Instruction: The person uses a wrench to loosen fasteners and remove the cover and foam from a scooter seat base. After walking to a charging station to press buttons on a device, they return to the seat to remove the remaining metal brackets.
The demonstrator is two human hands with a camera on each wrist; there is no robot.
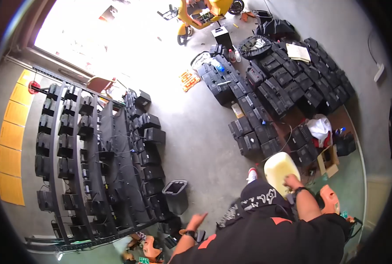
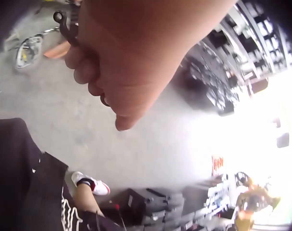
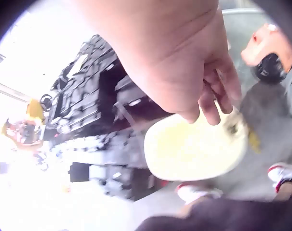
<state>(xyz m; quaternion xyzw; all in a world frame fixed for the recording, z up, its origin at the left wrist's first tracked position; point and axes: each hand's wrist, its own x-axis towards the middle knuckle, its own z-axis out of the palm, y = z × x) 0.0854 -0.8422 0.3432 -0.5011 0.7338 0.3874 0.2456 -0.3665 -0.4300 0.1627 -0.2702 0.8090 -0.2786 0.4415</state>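
Observation:
In the left wrist view my left hand point(image 2: 129, 72) has its fingers curled round a dark ring-ended wrench point(image 2: 64, 29). The ring end sticks out past the fingers, and most of the shaft is hidden in the palm. In the head view this left hand point(image 1: 196, 221) hangs low, left of my body. Beside my right leg stands a pale yellow, rounded seat-like piece point(image 1: 278, 169) with a dark hole near one end. My right hand point(image 3: 184, 72) is over its edge, fingers loosely bent and fingertips overlapping it point(image 3: 189, 149).
Many black box-shaped cases point(image 1: 288, 79) are stacked at right. A metal rack point(image 1: 79, 167) with black units stands at left, a black bin point(image 1: 175, 193) beside it. An orange shell point(image 1: 329, 200) and an open carton point(image 1: 329, 162) lie right. A yellow scooter point(image 1: 204, 13) stands far off.

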